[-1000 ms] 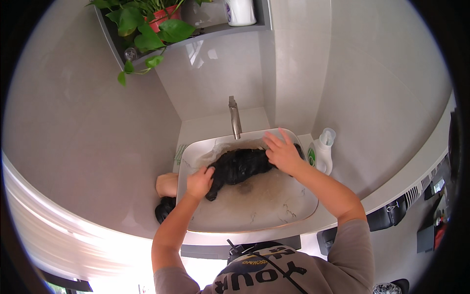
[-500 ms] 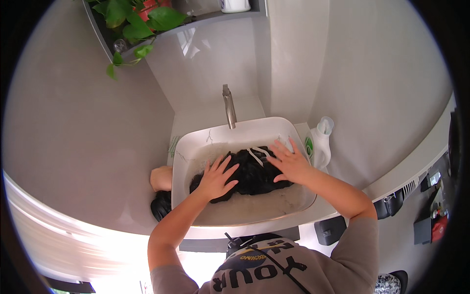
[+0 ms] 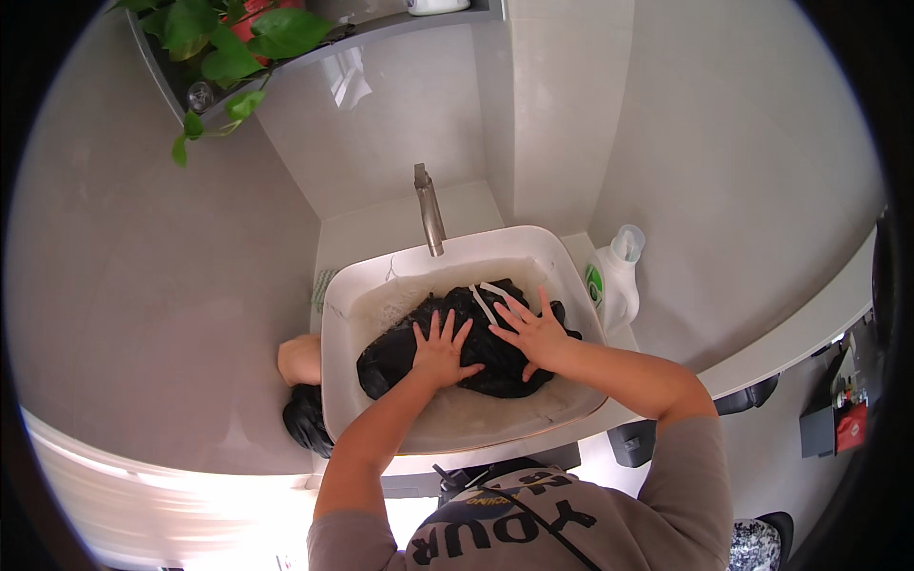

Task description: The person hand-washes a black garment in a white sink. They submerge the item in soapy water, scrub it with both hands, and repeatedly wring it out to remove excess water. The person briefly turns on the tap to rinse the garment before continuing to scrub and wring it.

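A wet black garment with pale drawstring-like strips lies bunched in cloudy water inside the white basin. My left hand rests on the middle of the cloth, its fingers spread. On the right part of the garment lies my right hand, also spread, with its fingertips close to the pale strips. Neither hand grips the fabric. What is under the palms is hidden.
A metal faucet rises behind the basin. To the right stands a white detergent bottle; at the left are a tan object and a black shiny bundle. A leafy plant hangs from the shelf above.
Both hands have come closer together on the garment, the left shifting right and the right moving down. The cloth has spread out more toward the left. The whole view has shifted slightly.
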Action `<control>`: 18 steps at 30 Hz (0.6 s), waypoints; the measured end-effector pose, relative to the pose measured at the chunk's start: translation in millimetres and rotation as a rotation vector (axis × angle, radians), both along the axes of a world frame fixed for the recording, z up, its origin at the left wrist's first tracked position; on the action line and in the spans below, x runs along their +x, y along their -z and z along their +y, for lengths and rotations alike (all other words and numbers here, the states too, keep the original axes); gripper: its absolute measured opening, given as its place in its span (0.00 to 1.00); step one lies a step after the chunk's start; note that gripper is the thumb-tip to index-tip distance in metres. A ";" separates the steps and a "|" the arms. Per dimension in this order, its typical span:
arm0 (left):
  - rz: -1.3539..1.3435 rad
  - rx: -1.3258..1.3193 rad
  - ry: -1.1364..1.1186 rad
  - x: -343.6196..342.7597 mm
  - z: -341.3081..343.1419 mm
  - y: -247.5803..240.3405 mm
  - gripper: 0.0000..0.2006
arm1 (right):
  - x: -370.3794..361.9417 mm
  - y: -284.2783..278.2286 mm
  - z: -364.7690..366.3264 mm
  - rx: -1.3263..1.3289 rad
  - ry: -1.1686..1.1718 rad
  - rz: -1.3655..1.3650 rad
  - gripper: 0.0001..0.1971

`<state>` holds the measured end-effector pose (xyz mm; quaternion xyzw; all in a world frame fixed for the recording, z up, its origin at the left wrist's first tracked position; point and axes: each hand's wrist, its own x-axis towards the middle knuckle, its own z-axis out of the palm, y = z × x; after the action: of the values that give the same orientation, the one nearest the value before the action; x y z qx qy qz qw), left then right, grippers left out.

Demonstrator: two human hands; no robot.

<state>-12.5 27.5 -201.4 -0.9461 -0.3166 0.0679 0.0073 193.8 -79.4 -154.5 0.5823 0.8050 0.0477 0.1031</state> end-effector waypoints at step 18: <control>-0.022 0.025 0.068 -32.4 15.2 -21.7 0.41 | 17.5 -5.9 -0.4 0.165 0.004 -0.086 0.50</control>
<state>-44.9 42.7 -179.6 -0.9568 -0.2851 0.0533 0.0181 211.3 -79.8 -148.5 0.5877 0.7922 0.1384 0.0894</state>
